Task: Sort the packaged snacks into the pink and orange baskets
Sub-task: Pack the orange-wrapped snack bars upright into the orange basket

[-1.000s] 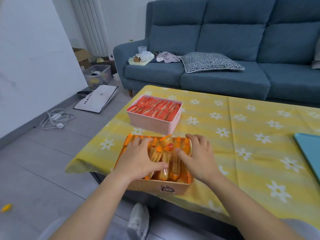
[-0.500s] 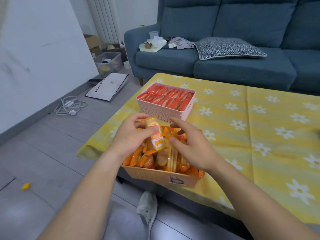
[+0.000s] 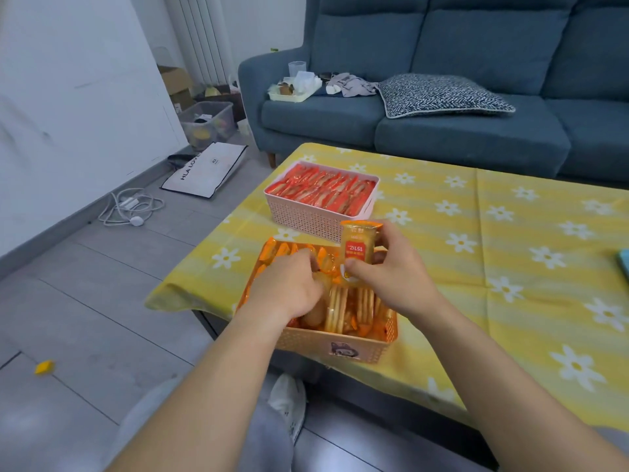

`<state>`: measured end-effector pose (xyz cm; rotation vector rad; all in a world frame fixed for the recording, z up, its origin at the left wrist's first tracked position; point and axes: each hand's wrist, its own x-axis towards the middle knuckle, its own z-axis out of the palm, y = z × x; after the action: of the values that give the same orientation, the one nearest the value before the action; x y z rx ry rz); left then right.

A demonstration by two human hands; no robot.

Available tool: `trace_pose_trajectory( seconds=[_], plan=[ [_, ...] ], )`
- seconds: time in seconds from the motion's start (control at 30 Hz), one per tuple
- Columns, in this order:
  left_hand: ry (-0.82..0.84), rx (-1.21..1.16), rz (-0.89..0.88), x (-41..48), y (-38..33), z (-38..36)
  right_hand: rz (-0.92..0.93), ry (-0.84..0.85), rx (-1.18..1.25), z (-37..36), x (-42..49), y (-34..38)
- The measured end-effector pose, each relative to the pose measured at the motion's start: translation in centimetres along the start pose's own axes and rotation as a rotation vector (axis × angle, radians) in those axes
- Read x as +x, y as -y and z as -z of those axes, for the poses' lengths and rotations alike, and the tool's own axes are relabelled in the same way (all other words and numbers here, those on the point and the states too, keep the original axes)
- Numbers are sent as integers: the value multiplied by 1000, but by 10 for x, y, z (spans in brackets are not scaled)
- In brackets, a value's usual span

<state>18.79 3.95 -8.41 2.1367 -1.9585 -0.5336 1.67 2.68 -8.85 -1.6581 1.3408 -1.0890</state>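
An orange basket (image 3: 343,345) at the table's near-left corner holds several orange-wrapped cracker packets. My right hand (image 3: 391,277) holds one orange packet (image 3: 358,248) upright over the basket's far side, pinched between thumb and fingers. My left hand (image 3: 289,287) reaches down among the packets in the basket; its fingertips are hidden, so its grasp cannot be made out. Behind it stands a pink basket (image 3: 316,218) packed with red-wrapped snacks (image 3: 323,189).
The yellow daisy tablecloth (image 3: 493,253) covers the table, with a teal object (image 3: 624,264) at the right edge. A blue sofa (image 3: 442,97) stands behind. A cable (image 3: 131,207), a bag (image 3: 207,170) and a bin (image 3: 209,122) lie on the floor left.
The orange packet passed from my left hand to my right, which lifted it upright over the basket's far side. My left hand dropped back among the packets.
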Motion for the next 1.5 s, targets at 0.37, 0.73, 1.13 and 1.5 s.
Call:
trace_pose_trajectory(
  seconds=[0.37, 0.73, 1.13, 1.5],
  plan=[
    [142, -216, 25, 7, -1, -4, 6, -138, 216, 3, -2, 7],
    [-2, -751, 98, 4, 37, 31, 221, 294, -223, -5, 3, 26],
    [153, -417, -43, -3, 39, 25, 406, 447, -868, -42, 17, 10],
    [68, 75, -10, -11, 18, 33, 632, 640, -1279, -18, 10, 34]
  ],
)
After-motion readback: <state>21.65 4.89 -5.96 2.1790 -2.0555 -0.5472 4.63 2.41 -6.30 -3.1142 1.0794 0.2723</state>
